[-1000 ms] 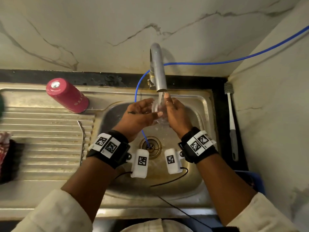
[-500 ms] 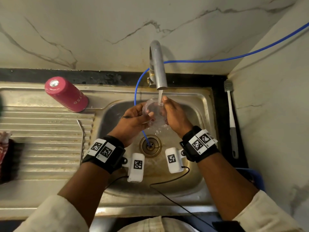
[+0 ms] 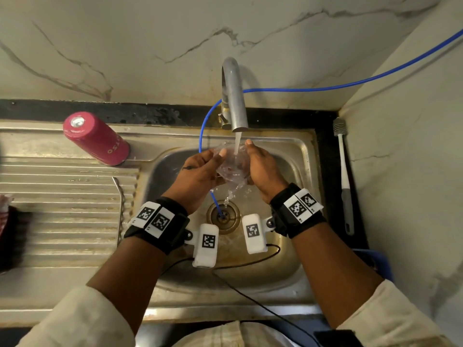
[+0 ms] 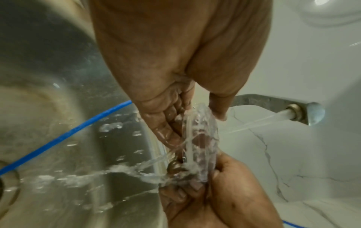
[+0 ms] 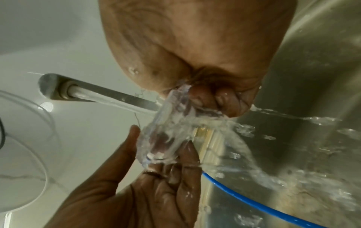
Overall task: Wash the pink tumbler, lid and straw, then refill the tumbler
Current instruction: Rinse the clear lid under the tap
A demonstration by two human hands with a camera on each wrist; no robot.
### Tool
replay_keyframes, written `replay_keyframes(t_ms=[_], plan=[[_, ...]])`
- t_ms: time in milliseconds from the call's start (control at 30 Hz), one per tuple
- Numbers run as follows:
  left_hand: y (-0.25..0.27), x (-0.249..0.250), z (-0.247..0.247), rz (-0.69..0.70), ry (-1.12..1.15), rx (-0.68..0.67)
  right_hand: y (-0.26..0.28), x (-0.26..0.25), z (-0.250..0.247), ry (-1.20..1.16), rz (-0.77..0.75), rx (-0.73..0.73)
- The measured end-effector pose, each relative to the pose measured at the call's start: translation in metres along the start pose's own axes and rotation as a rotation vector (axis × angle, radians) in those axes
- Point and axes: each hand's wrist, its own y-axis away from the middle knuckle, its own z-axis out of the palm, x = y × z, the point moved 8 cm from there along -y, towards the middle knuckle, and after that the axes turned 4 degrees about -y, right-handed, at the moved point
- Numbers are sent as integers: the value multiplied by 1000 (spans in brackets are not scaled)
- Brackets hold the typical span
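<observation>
Both hands hold the clear lid (image 3: 231, 166) under the running tap (image 3: 234, 96), above the sink basin (image 3: 288, 246). My left hand (image 3: 200, 171) pinches its left rim between thumb and fingers. My right hand (image 3: 263, 169) grips the right rim with curled fingers. Water hits the lid (image 4: 201, 138) and sprays off into the basin. In the right wrist view the lid (image 5: 168, 131) sits between my right fingers (image 5: 215, 98) and my left hand (image 5: 156, 177). The pink tumbler (image 3: 96, 137) stands upside down on the drainboard. A thin bent straw (image 3: 119, 196) lies on the drainboard's ridges.
A blue hose (image 3: 203, 126) runs from the wall down into the drain (image 3: 223, 216). A white and grey bottle brush (image 3: 344, 176) lies on the black counter to the right of the sink. A dark cloth (image 3: 10, 234) sits at the far left edge.
The lid has turned between my fingers under the stream, from nearly edge-on to tilted with its face up. Both hands stay at the tap, and the water keeps running.
</observation>
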Motion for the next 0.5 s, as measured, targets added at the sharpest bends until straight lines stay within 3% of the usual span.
replay_keyframes(t_ms=[200, 500], plan=[[-2, 10, 12, 5, 81, -49, -9, 0, -4, -172, 89, 72], [-10, -7, -14, -80, 372, 139, -6, -16, 12, -183, 9, -90]])
